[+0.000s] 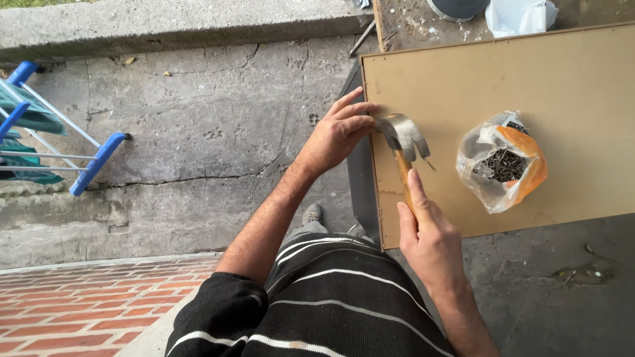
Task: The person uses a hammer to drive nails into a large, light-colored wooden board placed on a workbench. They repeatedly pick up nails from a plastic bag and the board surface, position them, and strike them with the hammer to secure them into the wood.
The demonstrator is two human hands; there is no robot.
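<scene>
My right hand [426,231] grips the wooden handle of a claw hammer [403,135], whose steel head rests near the left edge of a tan board [529,79]. My left hand [340,132] rests at that same edge, fingertips pinched together right beside the hammer head; whether they hold a nail I cannot tell. A loose nail lies just right of the hammer's claw. On the board to the right sits an open clear and orange plastic bag of nails [503,165].
A dark metal frame [360,178] runs under the board's left edge. Concrete floor and a raised concrete ledge [165,23] lie beyond, red brick paving [79,297] at bottom left. A blue drying rack [40,125] stands at far left. A white bag [519,16] lies at the top.
</scene>
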